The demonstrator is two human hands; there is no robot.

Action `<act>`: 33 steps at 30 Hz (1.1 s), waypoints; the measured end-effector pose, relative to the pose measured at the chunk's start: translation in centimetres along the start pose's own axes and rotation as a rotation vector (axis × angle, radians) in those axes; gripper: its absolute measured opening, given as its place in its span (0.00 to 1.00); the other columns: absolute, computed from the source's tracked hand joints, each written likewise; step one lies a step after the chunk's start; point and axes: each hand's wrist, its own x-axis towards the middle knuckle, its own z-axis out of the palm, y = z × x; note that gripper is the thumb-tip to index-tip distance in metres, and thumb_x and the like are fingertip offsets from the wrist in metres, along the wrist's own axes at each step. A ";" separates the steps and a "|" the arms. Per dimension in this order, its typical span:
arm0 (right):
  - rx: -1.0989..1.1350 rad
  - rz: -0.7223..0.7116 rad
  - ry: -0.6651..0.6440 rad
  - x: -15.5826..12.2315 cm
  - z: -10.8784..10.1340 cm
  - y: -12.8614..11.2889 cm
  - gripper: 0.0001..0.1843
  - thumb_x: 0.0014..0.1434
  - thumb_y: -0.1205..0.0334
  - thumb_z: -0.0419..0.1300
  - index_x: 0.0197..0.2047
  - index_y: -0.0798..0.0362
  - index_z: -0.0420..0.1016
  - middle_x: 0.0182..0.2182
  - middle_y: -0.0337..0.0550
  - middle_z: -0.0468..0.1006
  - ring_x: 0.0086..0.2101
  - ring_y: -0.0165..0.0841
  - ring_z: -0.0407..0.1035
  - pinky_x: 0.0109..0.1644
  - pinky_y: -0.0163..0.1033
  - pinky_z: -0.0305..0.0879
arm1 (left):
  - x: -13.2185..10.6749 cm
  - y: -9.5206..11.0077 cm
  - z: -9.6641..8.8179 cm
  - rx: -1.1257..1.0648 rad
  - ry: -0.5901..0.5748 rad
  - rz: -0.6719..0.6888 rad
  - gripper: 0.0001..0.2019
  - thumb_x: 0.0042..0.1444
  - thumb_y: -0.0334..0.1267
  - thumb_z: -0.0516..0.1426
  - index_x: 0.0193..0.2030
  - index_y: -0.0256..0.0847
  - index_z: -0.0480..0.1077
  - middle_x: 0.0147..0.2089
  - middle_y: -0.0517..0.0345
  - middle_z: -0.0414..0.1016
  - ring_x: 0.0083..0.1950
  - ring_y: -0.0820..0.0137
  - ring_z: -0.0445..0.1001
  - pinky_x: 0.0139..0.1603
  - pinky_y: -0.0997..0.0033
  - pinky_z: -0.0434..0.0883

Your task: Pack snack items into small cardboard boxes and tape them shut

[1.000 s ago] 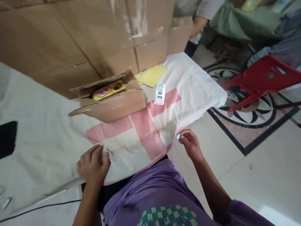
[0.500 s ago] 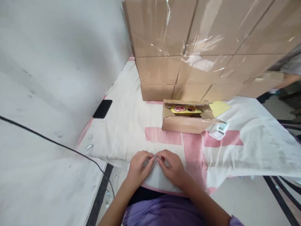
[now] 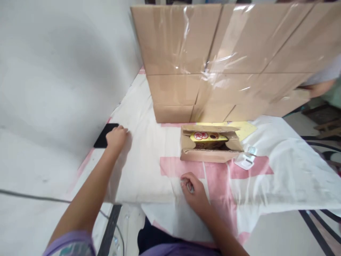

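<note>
Beside the white wall (image 3: 66, 71), on the tablecloth (image 3: 144, 174), a flat black slab (image 3: 100, 138) lies just left of the left hand (image 3: 116, 138), partly hidden by it, its long axis slanting away from the person. That hand's fingers curl down; whether they grip anything I cannot tell. The right hand (image 3: 195, 193), well apart, curls thumb towards fingers before the open cardboard box (image 3: 206, 156), its contents, if any, unclear.

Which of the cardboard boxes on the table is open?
The small box in front of the stack: its top gapes, showing yellow packaging; the stacked ones show no opening.
</note>
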 end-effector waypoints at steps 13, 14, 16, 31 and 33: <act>-0.325 -0.183 0.641 2.9 -13.9 -0.7 0.03 0.70 0.58 0.59 0.43 0.47 0.73 0.45 0.46 0.72 0.51 0.42 0.68 0.56 0.50 0.65 | -7.4 16.0 -3.1 -0.779 0.462 0.767 0.20 0.66 0.51 0.59 0.60 0.46 0.68 0.59 0.45 0.76 0.60 0.55 0.74 0.60 0.52 0.71; -0.312 -0.183 0.652 4.1 -15.2 -0.5 0.06 0.69 0.56 0.61 0.47 0.47 0.73 0.48 0.47 0.72 0.53 0.43 0.68 0.55 0.50 0.66 | -7.3 17.7 -3.8 -0.807 0.457 0.756 0.22 0.66 0.50 0.59 0.63 0.47 0.66 0.62 0.46 0.75 0.63 0.55 0.73 0.63 0.50 0.70; -0.235 -0.171 0.636 6.3 -16.8 0.1 0.13 0.67 0.54 0.64 0.53 0.46 0.72 0.52 0.47 0.72 0.55 0.43 0.68 0.53 0.48 0.69 | -6.6 20.2 -4.8 -0.834 0.439 0.644 0.24 0.66 0.46 0.59 0.66 0.47 0.64 0.67 0.46 0.71 0.68 0.54 0.69 0.68 0.46 0.67; -0.128 0.330 0.961 6.3 -21.8 6.0 0.29 0.57 0.44 0.69 0.55 0.48 0.67 0.52 0.46 0.71 0.49 0.40 0.71 0.55 0.49 0.70 | -8.9 24.2 -6.0 -0.198 0.047 0.674 0.38 0.58 0.47 0.67 0.74 0.51 0.62 0.77 0.45 0.59 0.77 0.37 0.55 0.70 0.23 0.56; -0.014 0.509 0.910 6.6 -23.3 8.3 0.32 0.50 0.43 0.73 0.51 0.49 0.67 0.43 0.41 0.71 0.39 0.36 0.70 0.44 0.43 0.71 | -8.4 24.1 -5.7 -0.165 0.042 0.677 0.38 0.58 0.45 0.67 0.74 0.51 0.62 0.77 0.47 0.59 0.78 0.39 0.55 0.69 0.26 0.60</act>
